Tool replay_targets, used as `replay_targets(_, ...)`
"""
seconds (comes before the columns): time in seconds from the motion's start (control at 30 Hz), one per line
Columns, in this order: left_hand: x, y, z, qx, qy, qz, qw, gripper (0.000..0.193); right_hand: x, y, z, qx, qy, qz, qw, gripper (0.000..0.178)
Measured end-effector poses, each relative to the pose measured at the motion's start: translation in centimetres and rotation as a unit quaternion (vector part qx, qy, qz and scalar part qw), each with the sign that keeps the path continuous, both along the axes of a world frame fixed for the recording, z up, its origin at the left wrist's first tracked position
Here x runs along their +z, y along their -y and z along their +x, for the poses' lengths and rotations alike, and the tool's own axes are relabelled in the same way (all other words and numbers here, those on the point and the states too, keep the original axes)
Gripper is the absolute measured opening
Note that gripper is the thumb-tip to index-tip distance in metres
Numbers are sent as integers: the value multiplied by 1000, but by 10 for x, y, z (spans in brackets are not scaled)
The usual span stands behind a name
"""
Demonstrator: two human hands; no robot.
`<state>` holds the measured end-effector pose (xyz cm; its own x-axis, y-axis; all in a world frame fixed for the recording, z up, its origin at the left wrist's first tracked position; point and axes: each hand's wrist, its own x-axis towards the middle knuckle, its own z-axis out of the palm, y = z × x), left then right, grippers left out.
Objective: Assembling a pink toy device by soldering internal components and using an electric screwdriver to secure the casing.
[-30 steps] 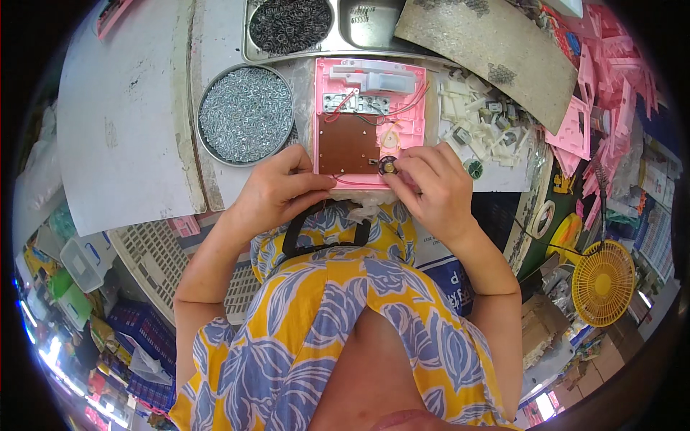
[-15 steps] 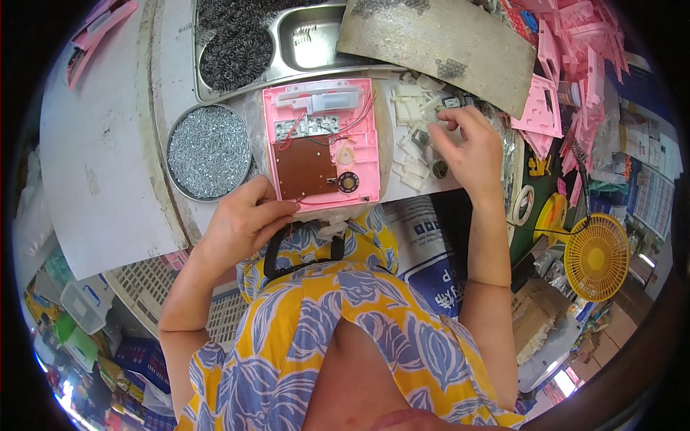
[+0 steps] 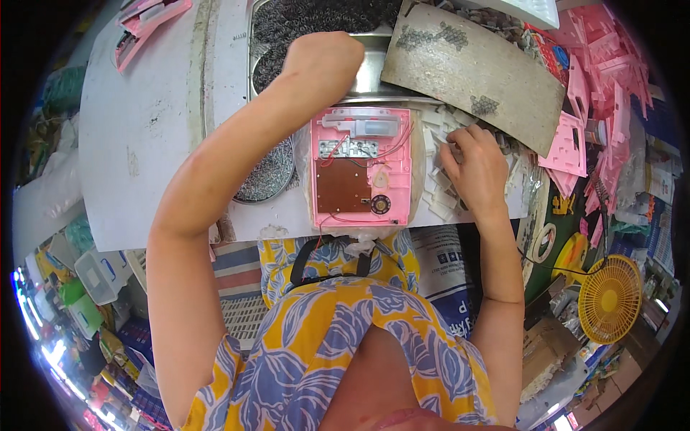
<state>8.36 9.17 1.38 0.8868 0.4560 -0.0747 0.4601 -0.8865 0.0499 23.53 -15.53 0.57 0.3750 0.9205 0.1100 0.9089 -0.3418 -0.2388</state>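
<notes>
A pink plastic housing (image 3: pixel 404 154) lies open-side up in front of me, holding a brown circuit board (image 3: pixel 343 185), a round black speaker (image 3: pixel 380 205), a metal strip, a pale battery compartment and thin red wires. My left hand (image 3: pixel 327 63) is curled over the metal tray (image 3: pixel 370 66) of dark springs (image 3: pixel 316 16); its fingertips are hidden beneath it. To the right of the housing, my right hand (image 3: pixel 476 161) is above small white plastic parts (image 3: pixel 438 188), fingers bent and thumb close to them. Whatever either hand holds is not visible.
A round dish of silver screws (image 3: pixel 266 176) sits partly under my left forearm. A greyish board (image 3: pixel 474 68) with a few springs overlaps the tray's right side. Pink plastic parts (image 3: pixel 600 65) pile up at far right, above a yellow fan (image 3: pixel 611 298).
My left hand has left the housing's lower left corner and reached forward to the spring tray. My right hand stays by the white parts. The whole view has shifted slightly.
</notes>
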Motion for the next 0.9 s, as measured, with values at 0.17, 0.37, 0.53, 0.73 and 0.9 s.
replay_targets(0.17, -12, -1, 9, -52, 1, 39, 998, 12, 12, 7, 2, -44, -88, 79, 992, 16)
replay_targets(0.37, 44, 45, -63, 42, 272, -413, 868, 11, 28, 37, -15, 72, -291, 183, 936, 20)
replay_targets(0.53, 30, 125, -107, 195, 306, -781, 508, 26, 42, 41, -73, 24, -565, 118, 817, 20)
replay_targets(0.73, -2, 148, -123, 240, 328, -836, 369, 15, 46, 34, -80, 101, -472, 100, 870, 18)
replay_targets(0.9, -6, 156, -123, 232, 332, -839, 363, 11, 44, 26, -85, 155, -345, 141, 915, 24)
